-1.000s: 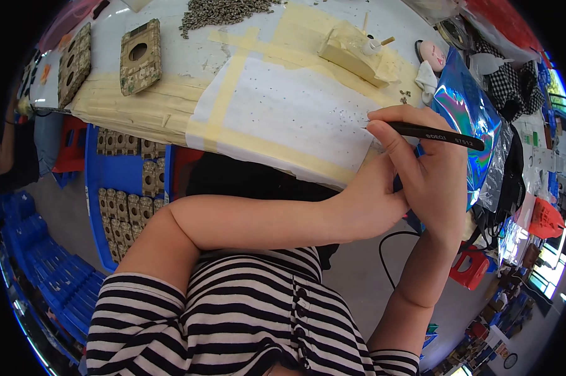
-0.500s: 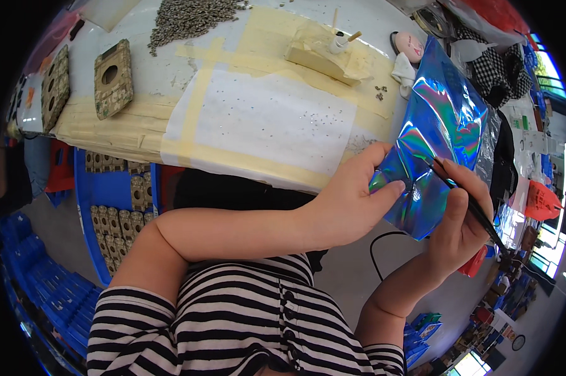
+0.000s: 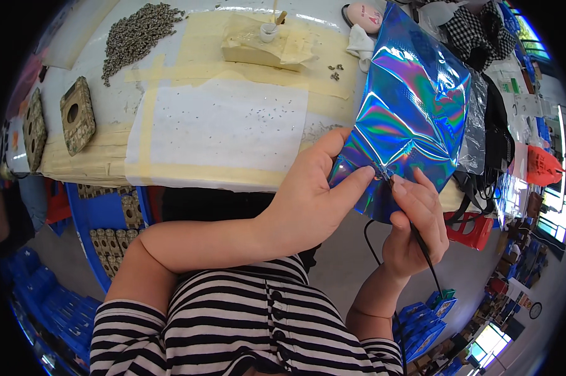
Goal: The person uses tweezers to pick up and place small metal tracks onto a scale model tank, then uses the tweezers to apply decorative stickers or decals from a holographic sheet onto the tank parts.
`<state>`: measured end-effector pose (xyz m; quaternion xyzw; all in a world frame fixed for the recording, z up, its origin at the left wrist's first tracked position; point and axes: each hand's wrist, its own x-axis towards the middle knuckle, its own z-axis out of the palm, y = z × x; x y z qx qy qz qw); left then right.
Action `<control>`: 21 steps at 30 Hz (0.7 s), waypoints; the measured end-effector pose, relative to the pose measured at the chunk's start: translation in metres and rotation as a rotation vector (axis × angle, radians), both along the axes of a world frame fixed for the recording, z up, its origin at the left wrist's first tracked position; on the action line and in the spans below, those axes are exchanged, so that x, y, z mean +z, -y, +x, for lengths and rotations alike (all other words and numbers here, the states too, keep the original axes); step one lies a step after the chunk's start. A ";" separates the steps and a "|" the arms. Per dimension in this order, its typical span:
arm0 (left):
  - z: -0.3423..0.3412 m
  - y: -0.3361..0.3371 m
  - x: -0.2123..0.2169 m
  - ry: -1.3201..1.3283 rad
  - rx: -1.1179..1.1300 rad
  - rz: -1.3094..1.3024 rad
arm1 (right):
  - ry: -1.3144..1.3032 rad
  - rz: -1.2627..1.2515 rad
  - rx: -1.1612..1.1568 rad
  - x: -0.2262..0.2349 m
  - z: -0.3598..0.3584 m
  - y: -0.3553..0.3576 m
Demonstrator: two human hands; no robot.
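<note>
My left hand (image 3: pixel 320 188) grips the lower left corner of a shiny blue holographic pouch (image 3: pixel 414 113), thumb on top of the film. In my right hand (image 3: pixel 414 219) is a slim black pair of tweezers (image 3: pixel 419 241). Their tips meet the pouch's lower part, close to my left thumb. Whether anything tiny sits between the tips cannot be made out. The pouch is raised at the table's right end, its far corner pointing away from me.
White paper (image 3: pixel 220 125) scattered with tiny shiny bits lies taped to the table. Beyond it stand a yellow-wrapped block (image 3: pixel 264 53) with a small white cup (image 3: pixel 268 32) and a heap of small metallic parts (image 3: pixel 139 34). Two camouflage-patterned plates (image 3: pixel 78 116) rest at left; a blue tray (image 3: pixel 98 210) is below.
Both hands and the pouch have shifted left within the picture, and the table scene has shifted left too. The tweezers' tips have come closer to my left thumb.
</note>
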<state>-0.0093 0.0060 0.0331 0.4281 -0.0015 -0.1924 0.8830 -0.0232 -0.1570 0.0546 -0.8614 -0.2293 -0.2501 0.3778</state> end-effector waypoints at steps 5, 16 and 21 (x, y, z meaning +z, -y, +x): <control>0.000 0.001 0.000 0.000 0.015 -0.013 | 0.015 -0.047 0.010 0.000 0.001 0.001; -0.001 0.001 0.003 -0.015 0.032 -0.021 | 0.022 -0.118 -0.017 0.005 -0.001 -0.003; 0.000 0.002 0.000 0.005 0.039 0.005 | 0.085 -0.228 -0.024 0.007 -0.002 -0.004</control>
